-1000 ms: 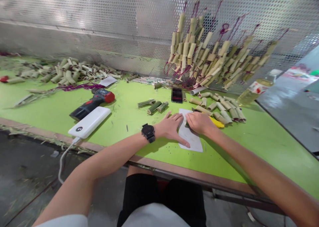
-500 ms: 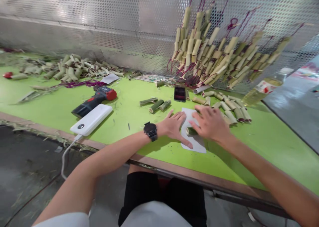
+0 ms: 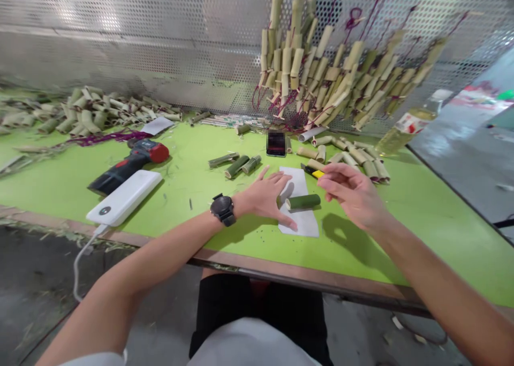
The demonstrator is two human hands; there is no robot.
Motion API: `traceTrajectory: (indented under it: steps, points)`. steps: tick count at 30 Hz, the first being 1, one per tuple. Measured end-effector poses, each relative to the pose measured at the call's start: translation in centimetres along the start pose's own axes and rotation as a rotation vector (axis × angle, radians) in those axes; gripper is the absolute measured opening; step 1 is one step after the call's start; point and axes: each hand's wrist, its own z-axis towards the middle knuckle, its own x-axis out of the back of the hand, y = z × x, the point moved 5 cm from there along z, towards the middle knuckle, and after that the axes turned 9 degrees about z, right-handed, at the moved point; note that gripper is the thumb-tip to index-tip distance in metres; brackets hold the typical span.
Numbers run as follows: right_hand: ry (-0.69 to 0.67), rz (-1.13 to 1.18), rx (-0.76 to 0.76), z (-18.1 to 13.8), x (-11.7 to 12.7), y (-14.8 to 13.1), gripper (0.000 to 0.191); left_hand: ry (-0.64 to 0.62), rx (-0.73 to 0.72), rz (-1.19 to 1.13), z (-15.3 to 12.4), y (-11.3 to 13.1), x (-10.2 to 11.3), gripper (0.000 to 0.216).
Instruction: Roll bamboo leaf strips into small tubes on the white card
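A white sheet of paper lies on the green tabletop, and a short green bamboo tube rests across it. Spread flat, my left hand presses on the paper's left side, thumb toward me, beside the tube's cut end. My right hand is raised just right of the tube, its fingers pinched on a yellow and black utility knife. The knife points left over the paper's far end. Part of its handle is hidden by my fingers.
A cordless drill and a white power bank with a cable lie left. Bamboo pieces sit ahead, more are piled far left. Strung bamboo leans on the perforated metal wall. An oil bottle stands right.
My right hand has lifted off the bamboo tube and now holds the utility knife, leaving the tube in plain sight. My left hand stays spread on the paper. The view has shifted slightly right.
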Motion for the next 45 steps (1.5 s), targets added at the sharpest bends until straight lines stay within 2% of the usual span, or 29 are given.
traceTrajectory:
  steps: [4,6,11,14,16,21,27,41,43,45]
  points:
    - [-0.05,0.092,-0.062,-0.6,-0.7,0.3,0.038,0.038,-0.073,-0.045,0.2,0.8,0.5,0.107]
    - [-0.07,0.105,-0.08,-0.9,-0.9,0.3,0.038,0.108,-0.106,-0.101,0.2,1.1,1.1,0.089]
    - [-0.061,0.115,-0.088,-1.4,-1.0,0.8,0.038,0.433,-0.233,-0.277,-0.7,2.4,3.2,0.048]
    - [-0.043,0.12,-0.08,-1.5,-1.0,0.9,0.038,0.623,-0.266,-0.383,-1.5,3.2,4.3,0.039]
    - [-0.046,0.113,-0.077,-1.7,-1.0,0.8,0.036,0.69,-0.265,-0.443,-1.9,3.8,4.7,0.032]
    - [-0.029,0.049,-0.066,-1.9,-1.0,0.7,0.034,0.754,-0.22,-0.462,-2.1,4.5,4.7,0.018]
    - [-0.008,0.02,-0.061,-1.9,-1.1,0.7,0.033,0.836,-0.221,-0.409,-2.4,4.5,4.6,0.012]
    - [0.003,-0.012,-0.08,-1.9,-1.2,0.4,0.03,0.792,-0.184,-0.383,-2.1,4.3,4.4,0.014]
    - [0.025,-0.018,-0.092,-1.9,-0.9,0.6,0.03,0.805,-0.181,-0.389,-2.1,4.1,4.6,0.013]
    - [0.038,-0.007,-0.101,-1.9,-0.6,0.8,0.03,0.853,-0.118,-0.39,-2.1,3.2,4.9,0.015]
